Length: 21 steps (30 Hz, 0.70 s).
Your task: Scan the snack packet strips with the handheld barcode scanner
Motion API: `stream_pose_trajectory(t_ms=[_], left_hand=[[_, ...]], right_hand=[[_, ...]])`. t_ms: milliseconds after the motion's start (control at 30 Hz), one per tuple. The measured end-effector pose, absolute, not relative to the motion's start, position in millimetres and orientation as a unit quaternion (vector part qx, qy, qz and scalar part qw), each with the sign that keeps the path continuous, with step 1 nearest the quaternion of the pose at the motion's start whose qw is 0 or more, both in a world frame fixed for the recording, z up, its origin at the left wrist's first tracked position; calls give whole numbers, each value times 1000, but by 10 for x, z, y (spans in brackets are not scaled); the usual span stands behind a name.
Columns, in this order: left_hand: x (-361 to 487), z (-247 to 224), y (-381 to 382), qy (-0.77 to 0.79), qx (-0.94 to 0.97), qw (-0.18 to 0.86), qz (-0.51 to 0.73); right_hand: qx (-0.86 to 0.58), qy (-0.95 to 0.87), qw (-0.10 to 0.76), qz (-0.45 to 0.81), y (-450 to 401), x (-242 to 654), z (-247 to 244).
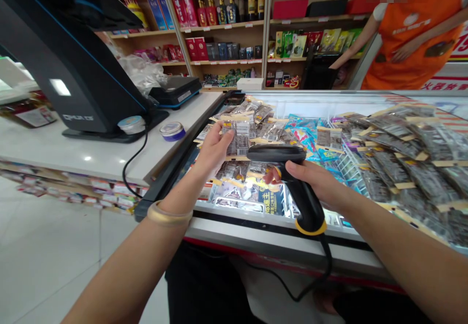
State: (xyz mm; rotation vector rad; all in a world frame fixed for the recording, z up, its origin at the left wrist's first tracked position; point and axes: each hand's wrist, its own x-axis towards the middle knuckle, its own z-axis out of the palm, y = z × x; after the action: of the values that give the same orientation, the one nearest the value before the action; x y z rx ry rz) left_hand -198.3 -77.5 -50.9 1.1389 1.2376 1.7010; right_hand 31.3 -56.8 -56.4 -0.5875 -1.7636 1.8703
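Pinched in my left hand (215,149) is a small clear snack packet (241,136) with tan ends, its printed label turned up. My right hand (314,178) grips a black barcode scanner (305,200) with a yellow ring at the handle's base. The scanner's head is close to the packet's right side and points left toward it. Beneath both hands, more packets (272,130) like it lie piled on the glass top of a chest freezer (248,229). Blue bags (305,131) show beside the pile.
A large heap of packets (409,153) covers the freezer's right side. On the left counter (146,161) stand a checkout terminal (80,70), a round tin (172,131) and a black scale (179,90). A person in an orange apron (413,36) stands across the freezer. The scanner cord (327,260) hangs down.
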Motion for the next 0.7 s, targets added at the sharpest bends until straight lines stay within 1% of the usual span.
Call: stream_pose_trajectory(t_ms=[167,333,500,600,700], left_hand=[[-1986,-511,-779,489,445,363,657],[-1990,-452,-779,487,416,354,681],[-1834,-257,-718,515,414,319,680],[-1530,-154,-618,525,436,334,651],[-1063,-98,-426,496,485,357,626]], right_hand=[[-224,-643,252,688,-549,303,-587],[-206,-622,262,709,-547,265,-531],[-195,-577,351,711,-546,427,-330],[-208,-574,403,681,-557,753,-180],[-244,-565,469,633,-545,1222,-47]])
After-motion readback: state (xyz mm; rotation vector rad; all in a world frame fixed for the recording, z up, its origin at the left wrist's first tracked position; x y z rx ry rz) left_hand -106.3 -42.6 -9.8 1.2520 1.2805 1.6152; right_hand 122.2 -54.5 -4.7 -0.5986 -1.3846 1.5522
